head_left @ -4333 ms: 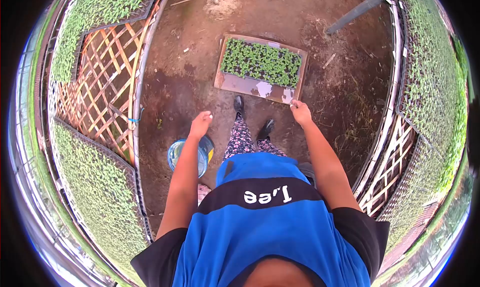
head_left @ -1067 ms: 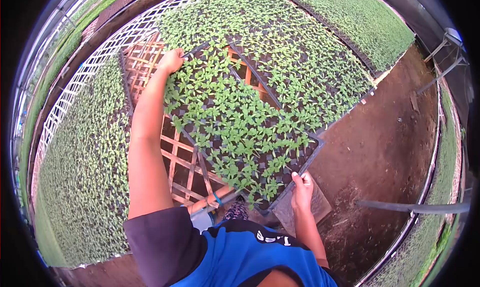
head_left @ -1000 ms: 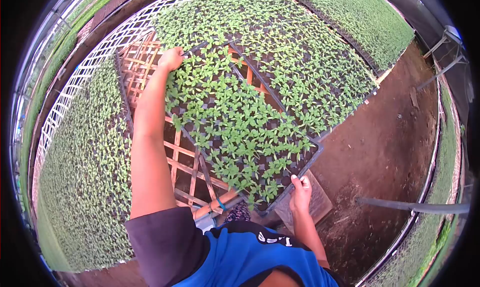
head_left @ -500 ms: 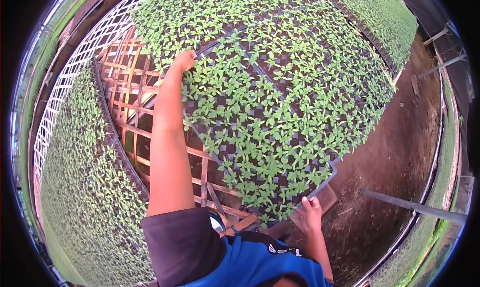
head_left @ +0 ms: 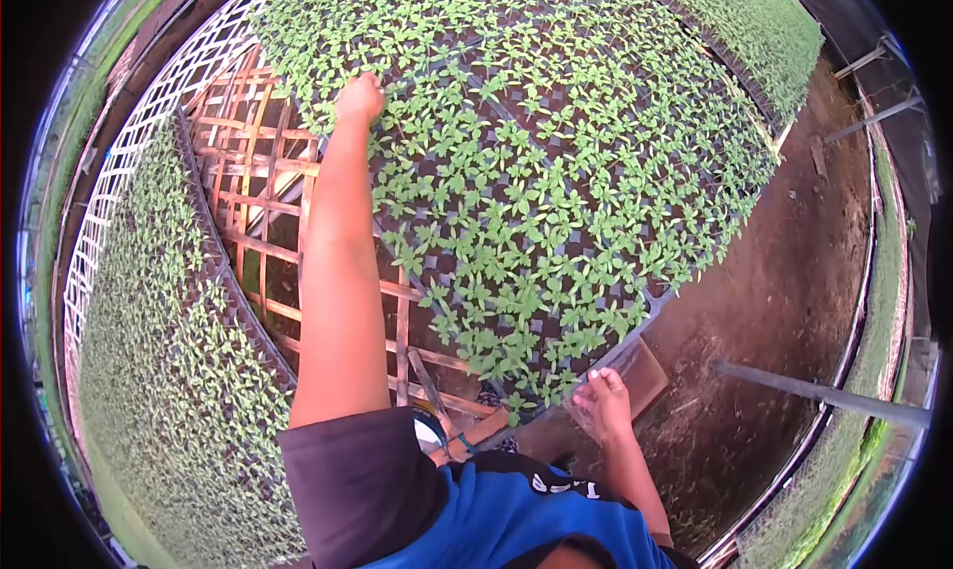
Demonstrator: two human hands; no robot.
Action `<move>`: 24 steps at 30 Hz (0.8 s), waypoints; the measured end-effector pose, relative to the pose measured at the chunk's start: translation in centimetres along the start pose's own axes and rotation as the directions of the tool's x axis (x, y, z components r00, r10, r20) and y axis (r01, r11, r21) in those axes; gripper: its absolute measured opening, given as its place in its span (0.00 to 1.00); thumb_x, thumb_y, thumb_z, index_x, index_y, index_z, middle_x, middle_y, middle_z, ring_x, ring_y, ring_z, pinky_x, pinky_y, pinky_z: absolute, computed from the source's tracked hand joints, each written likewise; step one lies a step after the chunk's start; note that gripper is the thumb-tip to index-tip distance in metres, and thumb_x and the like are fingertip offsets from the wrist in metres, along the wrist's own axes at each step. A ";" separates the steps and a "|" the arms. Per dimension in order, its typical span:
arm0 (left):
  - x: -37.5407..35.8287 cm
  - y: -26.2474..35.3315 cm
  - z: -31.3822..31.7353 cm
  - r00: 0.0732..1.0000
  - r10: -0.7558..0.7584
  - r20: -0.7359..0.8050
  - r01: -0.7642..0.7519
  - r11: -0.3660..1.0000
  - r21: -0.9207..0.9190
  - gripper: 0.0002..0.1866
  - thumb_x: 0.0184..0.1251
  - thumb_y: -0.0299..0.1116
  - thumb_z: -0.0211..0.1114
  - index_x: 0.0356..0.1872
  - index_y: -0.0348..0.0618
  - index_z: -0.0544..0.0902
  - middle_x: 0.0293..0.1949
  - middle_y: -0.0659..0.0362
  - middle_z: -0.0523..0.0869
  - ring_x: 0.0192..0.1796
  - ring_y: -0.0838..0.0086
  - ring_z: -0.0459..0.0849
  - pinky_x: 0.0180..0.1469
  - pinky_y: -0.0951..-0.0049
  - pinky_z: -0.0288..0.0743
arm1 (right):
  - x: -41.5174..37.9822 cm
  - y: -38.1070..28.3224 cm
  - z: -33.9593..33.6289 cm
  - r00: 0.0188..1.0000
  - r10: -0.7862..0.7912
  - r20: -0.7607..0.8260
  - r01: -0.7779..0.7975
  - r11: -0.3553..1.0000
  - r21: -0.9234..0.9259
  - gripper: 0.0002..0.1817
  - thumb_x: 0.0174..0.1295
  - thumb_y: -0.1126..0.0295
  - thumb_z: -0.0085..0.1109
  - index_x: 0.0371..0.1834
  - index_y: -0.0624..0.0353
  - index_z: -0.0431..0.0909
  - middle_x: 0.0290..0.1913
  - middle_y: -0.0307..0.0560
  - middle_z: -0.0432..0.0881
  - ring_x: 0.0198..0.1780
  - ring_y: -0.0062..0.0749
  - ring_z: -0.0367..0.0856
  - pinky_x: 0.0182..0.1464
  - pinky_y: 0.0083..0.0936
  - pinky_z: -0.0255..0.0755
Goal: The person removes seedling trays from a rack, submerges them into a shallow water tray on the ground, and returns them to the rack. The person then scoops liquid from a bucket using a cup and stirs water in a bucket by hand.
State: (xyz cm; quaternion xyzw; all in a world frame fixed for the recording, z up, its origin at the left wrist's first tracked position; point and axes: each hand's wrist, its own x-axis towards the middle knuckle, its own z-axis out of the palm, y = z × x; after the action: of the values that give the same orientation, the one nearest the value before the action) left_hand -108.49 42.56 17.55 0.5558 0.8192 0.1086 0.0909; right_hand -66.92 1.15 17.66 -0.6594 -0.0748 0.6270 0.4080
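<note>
A dark plastic seedling tray [head_left: 635,339], full of young green seedlings [head_left: 536,241], lies in front of me on a wooden slat bench [head_left: 263,236]. My left hand [head_left: 360,98] reaches out to its far left corner, fingers curled closed at the rim; leaves partly hide the fingertips. My right hand [head_left: 603,400] is at the near edge, its fingers bent together and the fingertips right at the rim. Other trays of seedlings [head_left: 397,23] adjoin it at the far side and on the right.
More seedling trays [head_left: 164,370] line the left side beyond the slats. A brown board [head_left: 640,385] juts out below the near rim. To the right runs a dirt path [head_left: 804,241], with a metal pole [head_left: 824,390] slanting over it. A further seedling bed [head_left: 745,33] stands at the far right.
The tray has shifted away from me against the trays behind, narrowing the dark gap there. My left hand has moved slightly farther out; my right hand's fingers have changed their hold along the near rim.
</note>
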 end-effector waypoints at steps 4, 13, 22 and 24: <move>-6.4 2.9 -3.6 0.964 0.123 -0.234 -0.121 0.992 0.025 0.11 0.52 0.39 0.60 0.39 0.56 0.77 0.46 0.57 0.72 0.51 0.64 0.71 0.52 0.63 0.63 | 0.9 0.7 0.0 0.989 -0.141 0.047 0.138 0.988 0.065 0.07 0.56 0.73 0.53 0.26 0.51 0.65 0.22 0.32 0.70 0.24 0.19 0.71 0.29 0.21 0.72; -25.4 0.5 -14.1 0.814 0.302 -0.496 -0.325 0.945 0.042 0.11 0.52 0.40 0.59 0.37 0.53 0.77 0.43 0.57 0.74 0.47 0.62 0.74 0.47 0.62 0.68 | -0.3 2.9 -5.5 0.952 -0.107 0.288 0.131 0.989 -0.066 0.09 0.60 0.66 0.48 0.42 0.54 0.69 0.34 0.38 0.75 0.30 0.22 0.73 0.31 0.20 0.71; -63.6 -10.9 -12.4 0.859 -0.001 -0.513 -0.115 0.974 -0.194 0.09 0.52 0.35 0.60 0.34 0.44 0.76 0.39 0.56 0.75 0.36 0.64 0.77 0.41 0.67 0.71 | -8.3 11.9 -10.8 0.755 0.204 0.623 0.186 0.845 -0.502 0.09 0.59 0.64 0.50 0.41 0.51 0.71 0.35 0.36 0.76 0.33 0.20 0.74 0.33 0.19 0.68; -73.1 -12.6 -9.8 0.861 -0.146 -0.488 -0.011 0.952 -0.305 0.08 0.53 0.31 0.60 0.34 0.40 0.75 0.38 0.54 0.75 0.33 0.67 0.77 0.38 0.72 0.72 | -10.4 14.9 -9.7 0.671 0.319 0.670 0.208 0.786 -0.582 0.10 0.59 0.64 0.49 0.41 0.52 0.71 0.36 0.37 0.76 0.34 0.21 0.75 0.34 0.20 0.69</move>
State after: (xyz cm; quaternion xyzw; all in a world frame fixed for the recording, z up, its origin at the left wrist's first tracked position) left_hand -95.59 -30.76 25.48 0.4583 0.8076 0.3690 -0.0401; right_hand -66.62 -19.30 15.08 -0.4449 -0.4116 0.7910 0.0831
